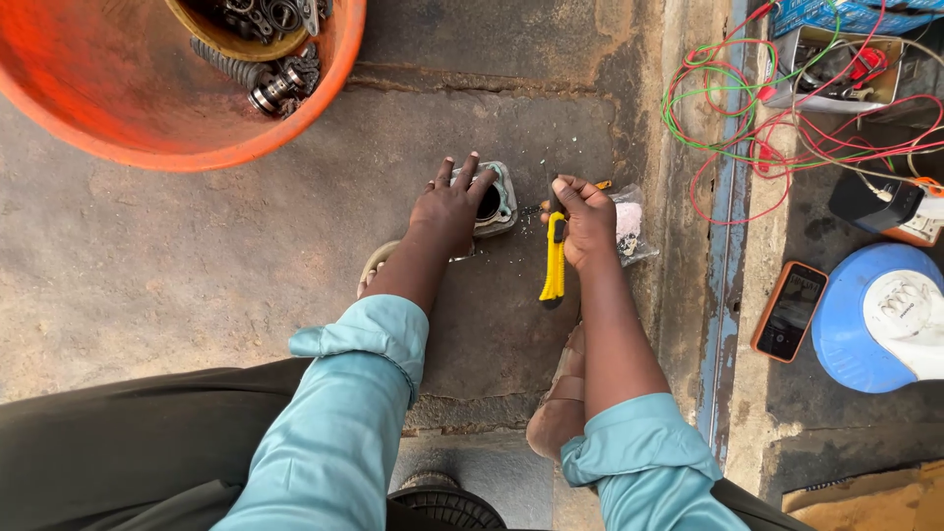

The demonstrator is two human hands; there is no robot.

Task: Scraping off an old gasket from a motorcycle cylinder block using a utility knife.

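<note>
My left hand [447, 206] presses down on a grey metal engine part with a round bore [497, 202] that lies on the concrete floor. My right hand [585, 221] is shut on a yellow utility knife [554, 270], whose tip points toward the right edge of the metal part. The knife's handle hangs down below my fist. Both sleeves are light blue and rolled up at the forearms.
An orange basin [128, 98] with a bowl of gears and springs sits top left. A small plastic bag [629, 226] lies beside my right hand. To the right lie tangled red and green wires [747, 108], a phone [789, 310], a blue and white round device [880, 315] and a box [846, 64].
</note>
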